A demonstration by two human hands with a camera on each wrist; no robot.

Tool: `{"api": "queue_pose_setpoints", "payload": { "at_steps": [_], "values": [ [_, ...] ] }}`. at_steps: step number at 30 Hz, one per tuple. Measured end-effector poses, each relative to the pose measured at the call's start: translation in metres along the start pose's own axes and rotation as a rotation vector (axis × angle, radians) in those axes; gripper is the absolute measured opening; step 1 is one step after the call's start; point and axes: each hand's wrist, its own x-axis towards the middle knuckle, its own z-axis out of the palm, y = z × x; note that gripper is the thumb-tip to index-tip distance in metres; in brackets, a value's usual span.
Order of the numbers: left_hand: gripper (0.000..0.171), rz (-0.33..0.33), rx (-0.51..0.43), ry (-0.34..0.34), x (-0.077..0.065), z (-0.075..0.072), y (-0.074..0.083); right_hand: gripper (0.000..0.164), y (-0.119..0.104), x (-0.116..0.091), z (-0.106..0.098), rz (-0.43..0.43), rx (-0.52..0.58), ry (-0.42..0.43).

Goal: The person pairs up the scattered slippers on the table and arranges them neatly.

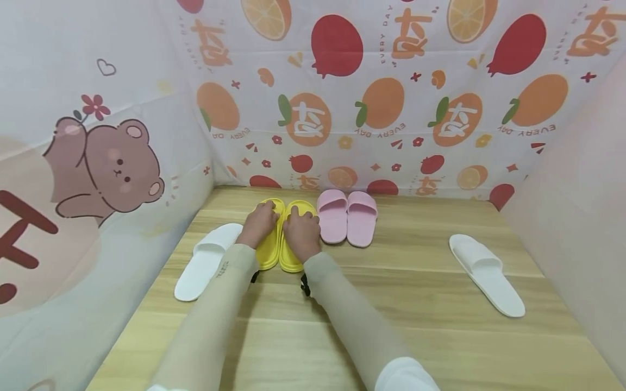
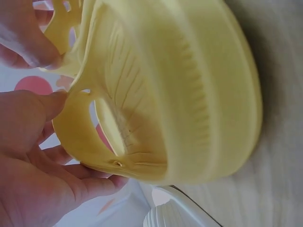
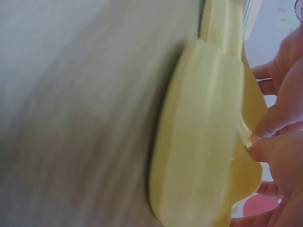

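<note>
A pair of yellow slippers stands side by side on the wooden floor. Over the strap of the left yellow slipper (image 1: 266,256) is my left hand (image 1: 261,222); its thumb and fingers grip the strap edge in the left wrist view. My right hand (image 1: 301,233) holds the strap of the right yellow slipper (image 1: 289,262) in the same way. Both soles lie flat on or very near the floor, toes toward the back wall. In the right wrist view the heel (image 3: 194,137) of the right slipper is close to the camera, and my right fingers are partly cut off.
Two pink slippers (image 1: 334,224) stand together just right of the yellow pair. A white slipper (image 1: 193,277) lies at the left, beside my left forearm. Another white slipper (image 1: 504,293) lies angled far right. A fruit-print cloth (image 1: 342,152) hangs behind the floor's back edge.
</note>
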Motion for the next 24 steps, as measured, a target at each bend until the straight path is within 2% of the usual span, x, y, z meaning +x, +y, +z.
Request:
{"api": "queue_pose_setpoints", "payload": {
  "at_steps": [8,13,18,24],
  "values": [
    [0.037,-0.010,-0.014,0.001,0.005,-0.004,0.000,0.038,-0.004,0.006,0.006,0.038,-0.005,0.018],
    [0.037,-0.025,-0.028,0.006,0.012,0.000,-0.002,0.037,-0.003,0.011,0.006,0.038,0.017,-0.019],
    [0.037,0.003,-0.075,0.032,0.022,0.003,-0.002,0.038,0.001,0.020,0.004,0.057,0.004,-0.036],
    [0.037,-0.028,-0.108,0.044,0.026,-0.001,-0.004,0.041,-0.001,0.029,0.005,0.026,0.024,-0.053]
  ]
}}
